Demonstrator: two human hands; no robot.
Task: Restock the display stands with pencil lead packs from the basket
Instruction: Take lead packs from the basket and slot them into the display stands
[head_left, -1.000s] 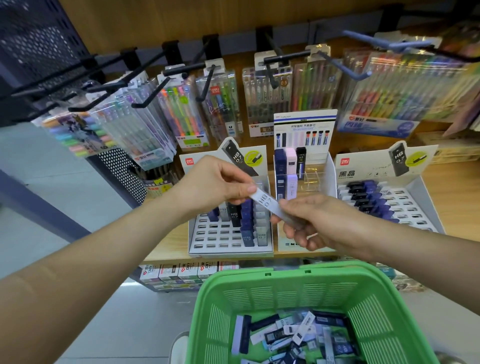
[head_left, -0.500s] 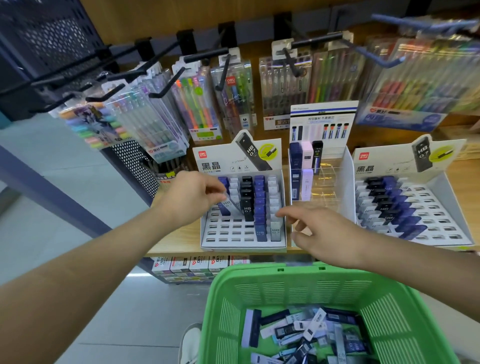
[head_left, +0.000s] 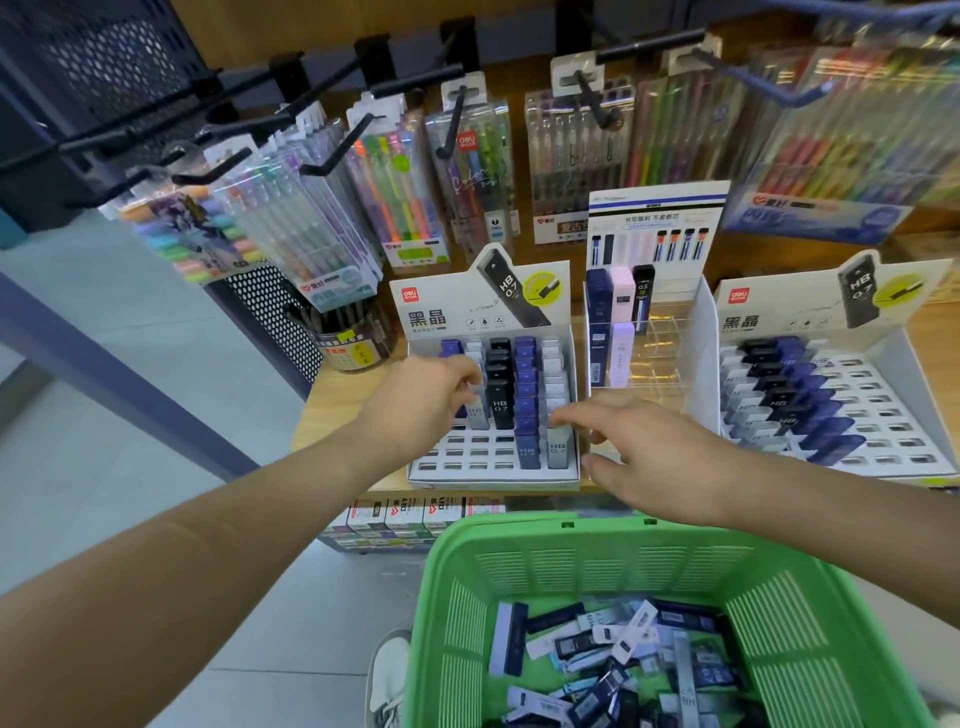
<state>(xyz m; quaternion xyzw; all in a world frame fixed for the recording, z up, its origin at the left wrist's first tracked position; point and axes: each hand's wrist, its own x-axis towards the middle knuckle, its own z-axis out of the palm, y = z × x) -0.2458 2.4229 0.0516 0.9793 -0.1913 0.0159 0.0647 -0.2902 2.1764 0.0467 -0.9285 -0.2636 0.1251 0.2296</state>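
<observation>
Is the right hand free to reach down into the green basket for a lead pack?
Probably yes. The right hand is open and empty, the green basket sits open-topped below it, and the lead packs lie uncovered inside. The left hand pinches a grey pack.

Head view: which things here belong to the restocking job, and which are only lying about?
Job: green basket, loose lead packs in it, left display stand, right display stand, grey pack pinched by the left hand.
Lying about: hanging pen packs, pen tub, boxes under the shelf.
</observation>
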